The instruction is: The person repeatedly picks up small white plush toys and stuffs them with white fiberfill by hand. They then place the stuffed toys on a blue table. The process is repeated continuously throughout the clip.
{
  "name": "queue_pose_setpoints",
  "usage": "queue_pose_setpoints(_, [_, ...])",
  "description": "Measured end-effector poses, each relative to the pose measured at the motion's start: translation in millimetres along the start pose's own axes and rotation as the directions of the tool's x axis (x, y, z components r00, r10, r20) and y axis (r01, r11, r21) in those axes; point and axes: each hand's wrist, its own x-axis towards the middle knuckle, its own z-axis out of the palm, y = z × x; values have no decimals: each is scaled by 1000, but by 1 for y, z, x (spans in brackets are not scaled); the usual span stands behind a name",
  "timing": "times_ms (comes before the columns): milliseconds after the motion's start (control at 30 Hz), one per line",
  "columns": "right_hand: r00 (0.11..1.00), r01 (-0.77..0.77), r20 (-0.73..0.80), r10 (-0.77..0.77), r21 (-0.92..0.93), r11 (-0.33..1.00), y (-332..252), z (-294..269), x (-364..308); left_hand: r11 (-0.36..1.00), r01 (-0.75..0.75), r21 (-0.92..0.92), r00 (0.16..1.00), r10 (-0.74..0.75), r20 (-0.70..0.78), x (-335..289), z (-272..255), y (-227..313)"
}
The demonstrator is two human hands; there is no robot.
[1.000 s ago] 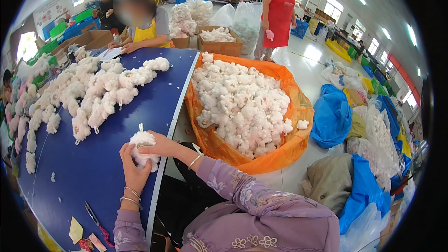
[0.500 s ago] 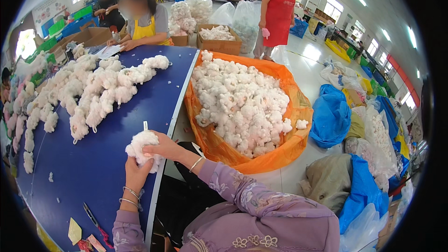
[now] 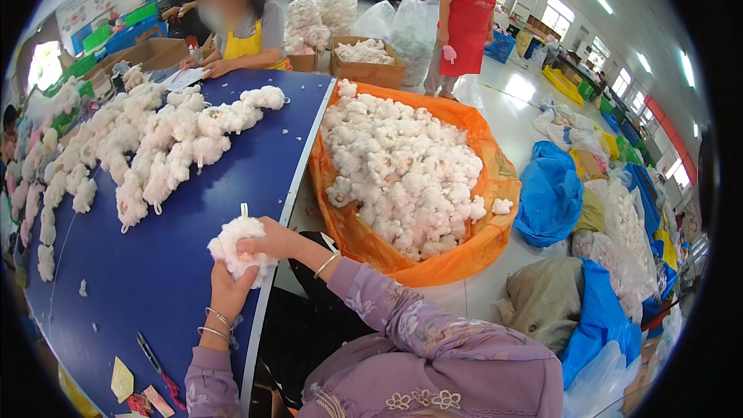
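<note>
Over the right edge of the blue table (image 3: 186, 263), I hold a small white fluffy plush piece (image 3: 234, 238) in both hands. A thin white loop or tag sticks up from its top. My left hand (image 3: 230, 286) grips it from below. My right hand (image 3: 271, 240) closes on its right side, thumb pressed into the fur over a pinkish patch. The fingers behind the fur are hidden. Farther up the table lies a heap of similar white plush pieces (image 3: 174, 147), several with small loops showing.
Right of the table, an orange sack (image 3: 495, 224) stands full of white plush pieces (image 3: 402, 170). Scissors (image 3: 159, 364) lie near the table's front left. Across the table a person in a yellow apron (image 3: 246, 45) leans over papers; another in red (image 3: 467, 23) stands beyond. Blue bags (image 3: 548, 193) line the right floor.
Both hands keep their grip on the plush piece, which has turned slightly. The whole view has shifted a little. The person in yellow has moved their hands slightly over the papers.
</note>
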Motion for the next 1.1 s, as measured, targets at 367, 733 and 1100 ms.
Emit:
queue_pose_setpoints(367, [1000, 21, -12, -19, 177, 984, -14, 8, -9, 897, 61, -438, 998, -60, 15, 9, -6, -20])
queue_pose_setpoints(733, [997, 62, 28, -68, 195, 979, -6, 9, -7, 951, 111, -289, 992, -88, 92, 10, -11, -6])
queue_pose_setpoints(1100, [1000, 28, 2, -29, 107, 994, -11, 5, -11, 925, 89, -368, 995, -67, 72, 12, -6, -11])
